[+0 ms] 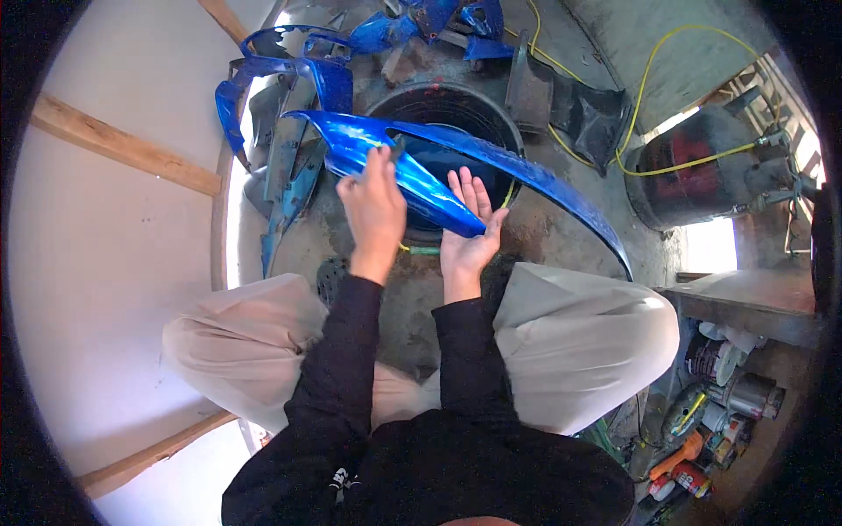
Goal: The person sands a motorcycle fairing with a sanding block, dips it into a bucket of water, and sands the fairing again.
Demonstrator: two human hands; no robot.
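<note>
A glossy blue plastic fairing panel [419, 180] with a long, thin curved arm reaching right is held over a round black tub [443, 95]. My right hand [469, 232] is turned palm up, and the panel's narrow lower end rests in it, between thumb and fingers. Against the panel's left side is my left hand [375, 210], its back toward me. Its fingers stretch forward over the blue surface and the thumb stands apart. No tool shows in it, though the side facing the panel is hidden. Dark liquid seems to lie in the tub.
More blue panels [329, 83] lie at the far left and far middle. Black plastic parts [570, 105] lie right of the tub. A dark tank [693, 167] with a yellow hose [645, 83] is at right. Cans and tools [702, 421] crowd a low shelf. A white wall [114, 237] borders the left.
</note>
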